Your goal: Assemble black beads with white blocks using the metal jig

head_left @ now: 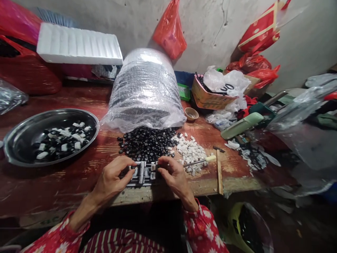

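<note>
A small metal jig point(142, 174) with rails and a raised centre bar sits at the table's front edge. My left hand point(113, 174) is at its left end, thumb and forefinger closed about a small black round piece point(133, 167). At the right end, my right hand point(173, 176) pinches a small dark piece point(158, 168), mostly hidden by the fingers. White blocks point(153, 168) sit in the jig beside my right fingertips. Just behind the jig lies a heap of black round pieces point(147, 142), with a pile of white blocks point(191, 151) to its right.
A steel bowl point(13, 147) of black and white pieces stands left. A plastic-wrapped bundle point(147, 88) rises behind the heap. A screwdriver point(207, 159) and hammer point(219, 172) lie right, near a small round dish point(191, 114), green bottle point(242, 125) and filled box point(210, 96).
</note>
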`<state>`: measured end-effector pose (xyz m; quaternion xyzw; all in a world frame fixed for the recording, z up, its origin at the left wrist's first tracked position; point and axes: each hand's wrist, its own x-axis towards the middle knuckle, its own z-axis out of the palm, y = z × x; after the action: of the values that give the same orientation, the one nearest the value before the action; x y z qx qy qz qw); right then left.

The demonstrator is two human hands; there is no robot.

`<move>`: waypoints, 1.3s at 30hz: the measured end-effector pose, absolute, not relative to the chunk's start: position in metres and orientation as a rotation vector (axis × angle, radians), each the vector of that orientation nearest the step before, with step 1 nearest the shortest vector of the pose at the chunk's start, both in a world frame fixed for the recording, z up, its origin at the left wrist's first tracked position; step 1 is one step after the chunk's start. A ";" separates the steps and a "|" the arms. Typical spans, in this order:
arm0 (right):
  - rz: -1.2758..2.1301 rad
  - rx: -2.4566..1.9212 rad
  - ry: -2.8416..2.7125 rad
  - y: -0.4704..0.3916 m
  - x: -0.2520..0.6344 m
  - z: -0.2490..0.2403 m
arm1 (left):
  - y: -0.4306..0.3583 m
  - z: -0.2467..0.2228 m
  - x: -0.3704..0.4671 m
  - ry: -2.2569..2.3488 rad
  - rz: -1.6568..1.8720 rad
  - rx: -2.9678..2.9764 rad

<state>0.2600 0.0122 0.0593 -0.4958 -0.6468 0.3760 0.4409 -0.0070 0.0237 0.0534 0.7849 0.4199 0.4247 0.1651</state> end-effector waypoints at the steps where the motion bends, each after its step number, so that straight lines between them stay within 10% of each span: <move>1: 0.919 -1.239 -1.632 0.008 0.258 0.058 | 0.018 0.052 -0.008 1.180 1.202 2.251; 39: 0.401 -1.315 -1.876 -0.025 0.223 0.025 | -0.005 0.023 -0.007 1.434 1.097 2.253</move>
<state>0.2234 -0.0253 0.0252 -0.5189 -0.7404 0.1584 0.3969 -0.0067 -0.0053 0.0226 0.7741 0.4927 0.3769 0.1266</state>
